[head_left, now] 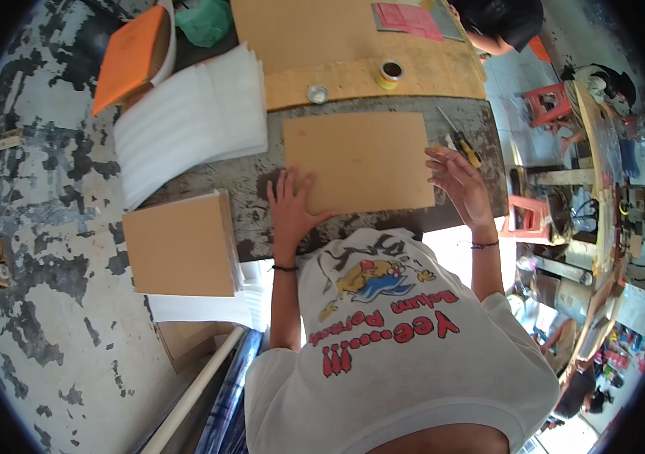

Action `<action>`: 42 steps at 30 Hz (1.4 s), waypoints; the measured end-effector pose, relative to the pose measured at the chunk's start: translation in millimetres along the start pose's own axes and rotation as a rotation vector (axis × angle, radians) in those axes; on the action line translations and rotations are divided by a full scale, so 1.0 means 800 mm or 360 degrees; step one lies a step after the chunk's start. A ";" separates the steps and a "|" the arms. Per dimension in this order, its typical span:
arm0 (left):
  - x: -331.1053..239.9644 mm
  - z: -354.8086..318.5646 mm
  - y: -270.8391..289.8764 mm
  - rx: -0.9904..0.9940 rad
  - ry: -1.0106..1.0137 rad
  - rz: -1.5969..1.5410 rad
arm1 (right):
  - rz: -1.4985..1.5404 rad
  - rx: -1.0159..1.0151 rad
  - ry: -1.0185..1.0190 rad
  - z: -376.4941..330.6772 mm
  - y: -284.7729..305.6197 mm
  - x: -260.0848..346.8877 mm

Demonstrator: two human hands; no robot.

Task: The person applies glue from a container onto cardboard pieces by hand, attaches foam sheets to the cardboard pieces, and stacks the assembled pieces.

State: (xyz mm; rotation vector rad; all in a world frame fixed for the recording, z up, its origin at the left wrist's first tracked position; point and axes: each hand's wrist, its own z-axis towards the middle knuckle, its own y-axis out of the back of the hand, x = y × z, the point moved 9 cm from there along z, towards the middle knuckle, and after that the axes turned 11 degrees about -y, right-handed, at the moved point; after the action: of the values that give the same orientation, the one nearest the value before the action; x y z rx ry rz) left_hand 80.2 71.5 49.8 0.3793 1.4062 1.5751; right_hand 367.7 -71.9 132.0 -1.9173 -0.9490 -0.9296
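A rectangular brown cardboard sheet (pixel 356 163) lies flat on the worn dark tabletop in front of me. My left hand (pixel 292 204) rests open at its near left corner, with the fingers spread and the thumb along the near edge. At the sheet's right edge is my right hand (pixel 462 185), open, fingers loosely bent and apart, holding nothing I can see. Whether its fingertips touch the sheet I cannot tell. Just beyond that hand lies a screwdriver (pixel 468 150) with a yellow and black handle.
Left of me sit a stack of cardboard sheets (pixel 182 246) and a pile of white foam sheets (pixel 194 113). A small open can (pixel 390 73) and a round metal lid (pixel 317 94) stand on the wooden board (pixel 292 89) ahead. Other people are at the right.
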 end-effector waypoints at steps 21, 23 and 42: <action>0.319 0.096 0.111 -0.0482 0.0995 0.0654 | -0.0044 -0.0558 0.0196 0.048 0.007 -0.004; 0.319 0.094 0.130 -0.0534 0.0980 0.0613 | -0.0104 -0.0568 0.0245 0.049 0.001 0.006; -0.043 0.071 0.147 -0.0952 0.0302 0.0173 | -0.0453 0.0356 0.0765 0.105 -0.246 0.019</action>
State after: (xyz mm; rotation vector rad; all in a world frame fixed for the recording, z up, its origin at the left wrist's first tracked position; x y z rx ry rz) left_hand 88.3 91.6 183.2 -0.0563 0.9899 2.0685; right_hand 228.6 85.9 172.4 -1.3056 -0.9939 -1.3149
